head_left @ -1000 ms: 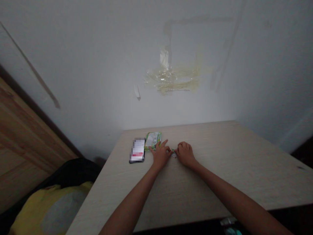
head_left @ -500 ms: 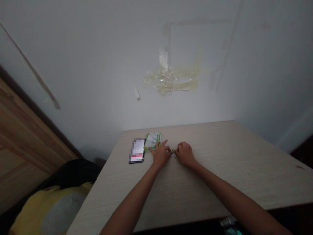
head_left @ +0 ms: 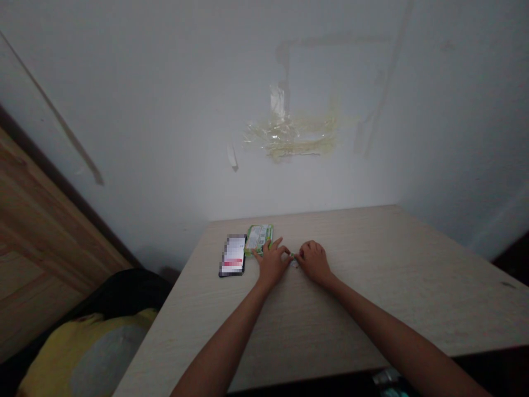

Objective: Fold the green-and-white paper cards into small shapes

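Observation:
Over the middle of the table, my left hand (head_left: 273, 263) pinches with thumb and index finger while its other fingers spread out. My right hand (head_left: 314, 261) faces it, fingers curled together in a pinch. Between the two sets of fingertips is a small whitish piece with a touch of green (head_left: 293, 263), too small to name. Both hands appear to hold its edges, low over the tabletop. A green and white printed packet (head_left: 257, 237) lies just beyond my left hand, whose fingers partly cover its near right corner.
A phone with a lit, pixelated screen (head_left: 233, 255) lies left of the packet. The pale wooden table (head_left: 372, 264) meets a wall (head_left: 165, 110) bearing old tape. A yellow and grey soft thing (head_left: 86, 353) sits below the table's left edge, near a wooden panel (head_left: 37, 220).
Hardly anything differs. The whole view has shifted slightly, and both hands stay at the small piece in nearly the same pose.

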Tool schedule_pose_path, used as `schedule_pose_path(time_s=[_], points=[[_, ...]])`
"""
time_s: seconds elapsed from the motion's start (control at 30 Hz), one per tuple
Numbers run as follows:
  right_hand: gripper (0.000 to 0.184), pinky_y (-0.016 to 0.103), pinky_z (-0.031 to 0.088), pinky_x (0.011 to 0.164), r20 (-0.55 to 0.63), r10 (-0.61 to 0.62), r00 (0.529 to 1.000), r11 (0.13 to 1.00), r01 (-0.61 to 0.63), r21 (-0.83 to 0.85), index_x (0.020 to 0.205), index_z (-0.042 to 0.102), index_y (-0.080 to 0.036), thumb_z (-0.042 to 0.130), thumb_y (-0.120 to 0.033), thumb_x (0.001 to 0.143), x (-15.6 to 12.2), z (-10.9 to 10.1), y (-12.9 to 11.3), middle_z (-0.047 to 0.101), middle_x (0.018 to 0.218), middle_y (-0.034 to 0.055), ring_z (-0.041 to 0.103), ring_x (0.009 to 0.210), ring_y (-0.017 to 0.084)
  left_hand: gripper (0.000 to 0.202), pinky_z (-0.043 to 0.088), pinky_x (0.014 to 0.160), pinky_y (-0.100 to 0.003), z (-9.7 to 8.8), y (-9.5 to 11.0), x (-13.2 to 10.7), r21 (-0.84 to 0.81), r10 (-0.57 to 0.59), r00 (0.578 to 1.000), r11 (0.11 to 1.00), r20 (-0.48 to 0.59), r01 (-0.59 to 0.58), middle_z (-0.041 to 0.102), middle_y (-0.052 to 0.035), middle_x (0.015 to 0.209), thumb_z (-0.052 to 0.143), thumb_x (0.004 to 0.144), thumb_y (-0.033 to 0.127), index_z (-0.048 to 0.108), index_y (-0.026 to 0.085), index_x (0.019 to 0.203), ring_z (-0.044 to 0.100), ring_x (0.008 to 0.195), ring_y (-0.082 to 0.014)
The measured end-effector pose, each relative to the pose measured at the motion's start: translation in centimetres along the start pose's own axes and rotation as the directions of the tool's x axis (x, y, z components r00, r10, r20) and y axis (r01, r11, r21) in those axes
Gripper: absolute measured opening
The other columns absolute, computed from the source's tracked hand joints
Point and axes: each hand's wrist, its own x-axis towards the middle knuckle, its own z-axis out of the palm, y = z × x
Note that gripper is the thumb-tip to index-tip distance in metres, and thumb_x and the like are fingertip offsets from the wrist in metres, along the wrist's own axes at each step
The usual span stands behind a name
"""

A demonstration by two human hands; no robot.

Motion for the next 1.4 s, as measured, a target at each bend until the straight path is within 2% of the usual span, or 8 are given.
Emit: schedule_pose_path(time_s=[0.23,0.4,0.53,0.83,1.0,1.23,1.4], points=[[0.013,0.034,0.036,0.090,0.014,-0.046,0.999,0.988,0.043,0.151,0.091,0.067,-0.021,0.061,-0.032,0.086,0.0,-0.5,0.7,0.059,0.099,0.0070,0.052,0.100,0.021,0.014,0.001,0.100,-0.080,-0.1,-0.1,-0.2,0.016,0.018,1.000,1.000,0.015,-0.018,0.050,0.0052,0.142,0.062,0.084,0.045,0.072,0.037,0.088,0.028,0.137,-0.0353],[0.013,0.031,0.038,0.090,-0.010,-0.138,0.990,0.962,0.136,0.238,0.093,0.072,-0.024,0.062,-0.026,0.085,0.0,-0.8,0.9,0.060,0.098,0.0055,0.052,0.100,0.020,0.016,-0.001,0.100,-0.080,-0.1,-0.5,-0.4,0.038,0.039,0.999,0.998,0.012,-0.040,0.049,0.0057,0.143,0.060,0.085,0.047,0.073,0.039,0.091,0.027,0.137,-0.0361],[0.014,0.032,0.040,0.090,-0.021,-0.172,0.985,0.961,0.173,0.218,0.091,0.075,-0.024,0.063,-0.025,0.084,-0.2,-1.2,0.7,0.061,0.097,0.0065,0.053,0.099,0.020,0.016,-0.005,0.102,-0.079,-0.1,-0.9,-0.5,0.049,0.046,0.999,0.998,0.008,-0.046,0.049,0.0060,0.142,0.060,0.084,0.047,0.073,0.041,0.092,0.028,0.137,-0.0364],[0.015,0.032,0.042,0.088,0.011,-0.127,0.992,0.973,0.123,0.196,0.091,0.076,-0.027,0.063,-0.029,0.084,-0.3,-1.7,0.6,0.062,0.098,0.0068,0.054,0.098,0.021,0.017,-0.005,0.103,-0.078,-0.6,-1.0,0.0,0.038,0.028,0.997,0.999,0.069,-0.031,0.047,0.0059,0.144,0.060,0.084,0.047,0.074,0.042,0.091,0.025,0.139,-0.0358],[0.014,0.033,0.041,0.089,0.005,-0.107,0.994,0.974,0.103,0.202,0.090,0.076,-0.027,0.063,-0.027,0.084,-0.2,-1.7,0.6,0.062,0.097,0.0070,0.053,0.100,0.022,0.017,0.001,0.105,-0.075,-1.1,-1.5,0.1,0.002,0.119,0.982,0.993,0.144,-0.121,0.046,0.0071,0.144,0.059,0.085,0.046,0.073,0.040,0.092,0.025,0.140,-0.0325],[0.015,0.031,0.041,0.087,0.001,-0.117,0.993,0.979,0.115,0.169,0.091,0.076,-0.026,0.063,-0.024,0.084,-0.1,-1.7,0.9,0.061,0.095,0.0068,0.053,0.096,0.021,0.011,-0.003,0.107,-0.072,-1.4,-1.4,-0.5,-0.049,0.239,0.960,0.971,0.144,-0.235,0.056,0.0068,0.135,0.063,0.083,0.041,0.072,0.039,0.090,0.028,0.139,-0.0292],[0.014,0.031,0.041,0.084,0.029,-0.101,0.994,0.987,0.097,0.126,0.092,0.076,-0.028,0.064,-0.027,0.084,0.1,-1.9,1.2,0.060,0.092,0.0060,0.053,0.093,0.020,0.020,-0.001,0.112,-0.065,-1.2,-1.2,-0.8,-0.088,0.305,0.935,0.952,0.179,-0.293,0.064,0.0037,0.126,0.060,0.085,0.036,0.070,0.039,0.102,0.033,0.137,-0.0257]])
